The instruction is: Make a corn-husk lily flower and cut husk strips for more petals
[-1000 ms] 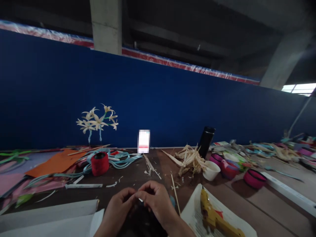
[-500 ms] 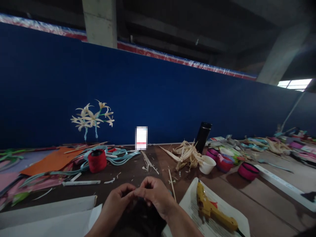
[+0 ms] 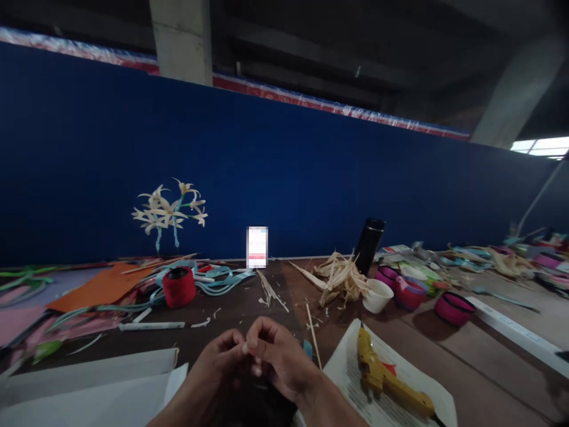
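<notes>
Two hands pinched together, cannot tell on what, thin stick beside the right one

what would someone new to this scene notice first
The pale star-shaped flowers probably catch the eye first, bright against the blue partition left of centre. Next comes the yellow glue gun on a printed sheet at lower right. At bottom centre, the left hand and right hand meet at the fingertips; anything pinched there is too small to make out.
</notes>
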A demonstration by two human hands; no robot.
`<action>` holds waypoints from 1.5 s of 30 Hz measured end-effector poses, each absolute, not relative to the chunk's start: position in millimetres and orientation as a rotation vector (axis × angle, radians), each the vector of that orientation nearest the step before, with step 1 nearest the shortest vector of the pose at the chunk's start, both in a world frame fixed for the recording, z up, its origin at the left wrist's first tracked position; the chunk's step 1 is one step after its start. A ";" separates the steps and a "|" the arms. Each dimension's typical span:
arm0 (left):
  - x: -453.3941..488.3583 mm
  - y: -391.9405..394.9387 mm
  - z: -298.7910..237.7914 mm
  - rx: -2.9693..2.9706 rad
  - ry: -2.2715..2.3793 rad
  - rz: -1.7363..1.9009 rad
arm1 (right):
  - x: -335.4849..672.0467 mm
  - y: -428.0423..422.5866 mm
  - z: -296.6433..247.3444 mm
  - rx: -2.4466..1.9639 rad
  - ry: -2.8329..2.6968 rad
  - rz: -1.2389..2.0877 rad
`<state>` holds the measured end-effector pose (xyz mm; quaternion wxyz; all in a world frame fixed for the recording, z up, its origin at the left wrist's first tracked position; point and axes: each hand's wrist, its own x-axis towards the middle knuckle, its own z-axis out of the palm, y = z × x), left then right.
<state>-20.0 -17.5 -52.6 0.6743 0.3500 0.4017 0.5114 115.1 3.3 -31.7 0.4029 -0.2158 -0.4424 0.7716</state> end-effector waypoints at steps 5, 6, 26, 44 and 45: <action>-20.5 -18.2 -52.3 0.716 0.887 1.157 | 110.9 4.0 -39.8 -0.486 -1.002 2.046; -20.7 -18.2 -52.9 0.717 0.892 1.162 | 110.5 4.4 -41.3 -0.473 -0.976 2.058; -24.1 -14.6 -54.4 0.762 0.967 1.224 | 109.7 12.9 -47.3 -0.456 -0.665 2.115; -33.0 -17.7 -33.4 1.274 1.579 1.227 | 109.8 12.4 -48.0 -0.963 -1.136 1.684; -33.4 -17.6 -33.7 1.309 1.590 1.229 | 110.9 12.1 -46.5 -0.976 -1.149 1.674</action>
